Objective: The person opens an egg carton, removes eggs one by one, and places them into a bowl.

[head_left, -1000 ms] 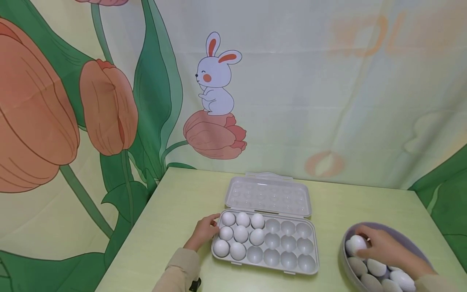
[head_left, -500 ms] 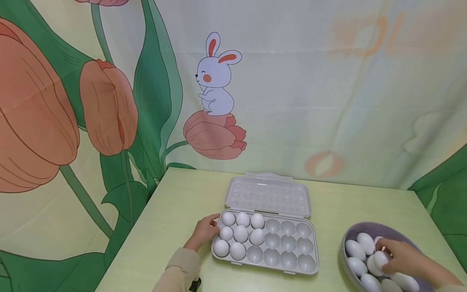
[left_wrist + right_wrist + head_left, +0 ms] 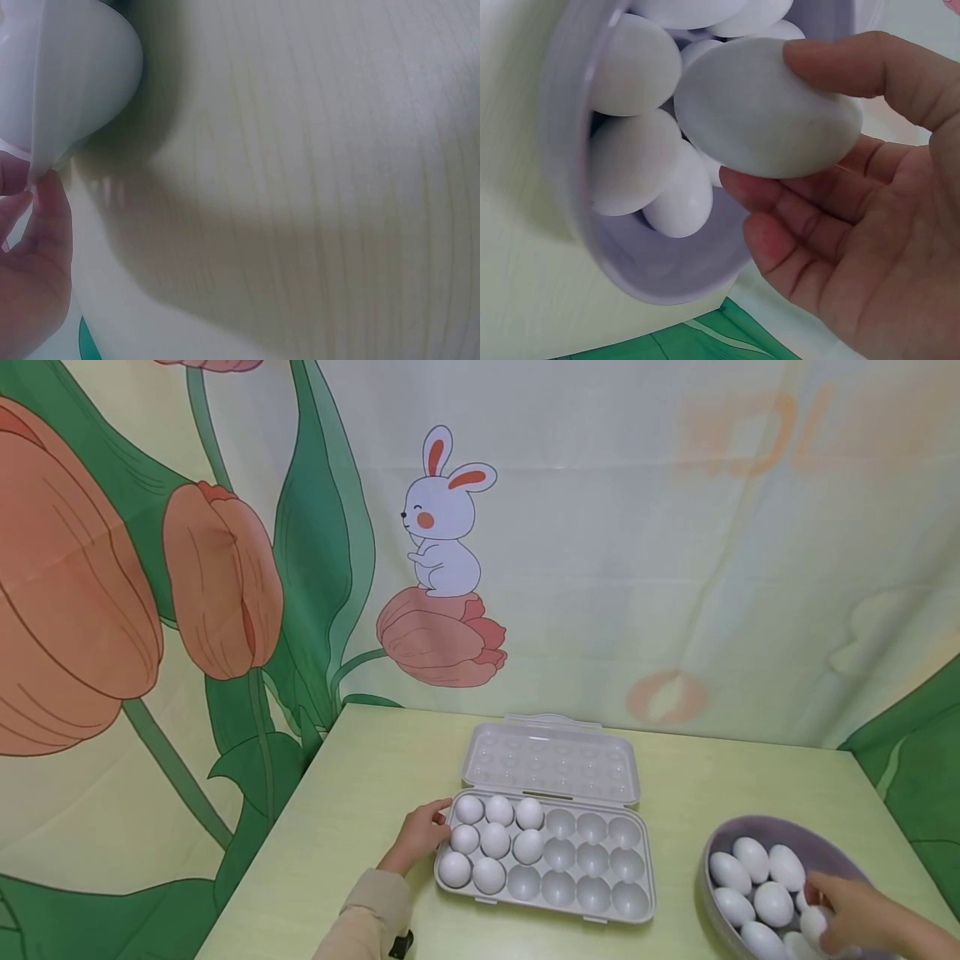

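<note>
My left hand [image 3: 418, 837] pinches the left rim of a white plastic egg carton [image 3: 540, 902]. The left wrist view shows the thumb and fingers [image 3: 49, 217] on either side of that thin rim. White eggs [image 3: 495, 841] fill cups in the carton's left half, while the right half has bare cups. Over at the right, my right hand [image 3: 858, 912] is inside a purple-grey bowl [image 3: 708, 893] of white eggs. Its thumb and fingers grip one egg [image 3: 765, 109], lifted over the others in the right wrist view.
The carton's lid [image 3: 551, 764] lies folded back behind it. Both containers stand on a pale yellow-green table [image 3: 397, 752]. A printed curtain [image 3: 585, 568] with tulips and a rabbit hangs at the table's back edge.
My right hand has moved right and toward the near side of the bowl, and several eggs there have shifted. My left hand and the carton have stayed put.
</note>
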The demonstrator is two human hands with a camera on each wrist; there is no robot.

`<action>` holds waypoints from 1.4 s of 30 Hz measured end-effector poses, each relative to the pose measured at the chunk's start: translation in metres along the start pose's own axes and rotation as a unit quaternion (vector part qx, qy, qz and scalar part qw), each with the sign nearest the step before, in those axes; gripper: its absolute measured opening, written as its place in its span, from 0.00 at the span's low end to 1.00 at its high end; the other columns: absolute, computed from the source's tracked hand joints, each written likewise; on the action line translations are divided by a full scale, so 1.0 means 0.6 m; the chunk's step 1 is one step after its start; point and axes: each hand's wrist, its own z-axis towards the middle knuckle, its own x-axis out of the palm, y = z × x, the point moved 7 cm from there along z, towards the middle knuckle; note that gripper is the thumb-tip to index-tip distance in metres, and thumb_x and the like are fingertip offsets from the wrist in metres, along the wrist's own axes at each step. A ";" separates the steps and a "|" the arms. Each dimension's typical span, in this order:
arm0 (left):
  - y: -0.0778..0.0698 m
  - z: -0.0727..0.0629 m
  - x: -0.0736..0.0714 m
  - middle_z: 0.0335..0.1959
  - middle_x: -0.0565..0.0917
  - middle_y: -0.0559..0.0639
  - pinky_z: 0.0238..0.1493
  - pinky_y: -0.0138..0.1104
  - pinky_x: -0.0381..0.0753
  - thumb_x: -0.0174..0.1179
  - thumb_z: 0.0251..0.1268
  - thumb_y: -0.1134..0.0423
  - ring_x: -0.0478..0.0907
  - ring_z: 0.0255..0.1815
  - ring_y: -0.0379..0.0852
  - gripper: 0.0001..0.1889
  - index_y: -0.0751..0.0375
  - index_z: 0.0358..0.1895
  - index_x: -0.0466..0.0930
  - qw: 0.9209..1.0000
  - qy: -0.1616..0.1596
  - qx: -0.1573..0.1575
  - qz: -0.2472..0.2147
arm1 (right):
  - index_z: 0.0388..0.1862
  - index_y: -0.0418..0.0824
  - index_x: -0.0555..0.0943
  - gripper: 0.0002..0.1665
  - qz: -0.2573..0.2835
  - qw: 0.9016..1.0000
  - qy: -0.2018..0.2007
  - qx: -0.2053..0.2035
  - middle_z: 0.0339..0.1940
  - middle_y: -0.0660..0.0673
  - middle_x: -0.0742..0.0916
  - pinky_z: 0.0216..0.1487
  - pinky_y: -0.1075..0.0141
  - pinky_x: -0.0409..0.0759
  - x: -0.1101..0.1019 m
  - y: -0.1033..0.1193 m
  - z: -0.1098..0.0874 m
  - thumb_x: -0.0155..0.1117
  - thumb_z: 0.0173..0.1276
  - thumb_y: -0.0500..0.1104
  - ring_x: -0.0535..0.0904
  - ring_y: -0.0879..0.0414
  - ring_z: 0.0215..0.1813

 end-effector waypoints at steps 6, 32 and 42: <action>0.000 -0.001 -0.001 0.26 0.73 0.50 0.23 0.28 0.67 0.52 0.42 0.73 0.66 0.23 0.40 0.28 0.67 0.55 0.71 1.000 0.002 -0.004 0.001 | 0.30 0.42 0.68 0.19 -0.004 0.999 -0.001 0.036 0.21 0.49 0.71 0.25 0.70 0.60 0.013 -0.010 -0.008 0.61 0.34 0.34 0.63 0.60 0.23; 0.006 0.000 0.002 0.26 0.73 0.50 0.22 0.27 0.67 0.51 0.42 0.72 0.66 0.23 0.40 0.28 0.66 0.55 0.71 1.000 -0.003 -0.008 0.004 | 0.29 0.40 0.71 0.14 0.005 0.993 0.027 0.111 0.19 0.48 0.71 0.27 0.64 0.64 0.050 -0.043 -0.016 0.53 0.42 0.27 0.65 0.55 0.25; 0.006 0.001 0.003 0.26 0.73 0.50 0.23 0.28 0.66 0.52 0.42 0.72 0.66 0.24 0.40 0.28 0.66 0.55 0.71 1.000 -0.002 -0.012 0.004 | 0.27 0.40 0.70 0.12 -0.006 0.995 0.011 0.102 0.18 0.48 0.71 0.27 0.63 0.64 0.051 -0.034 -0.020 0.52 0.44 0.27 0.65 0.55 0.24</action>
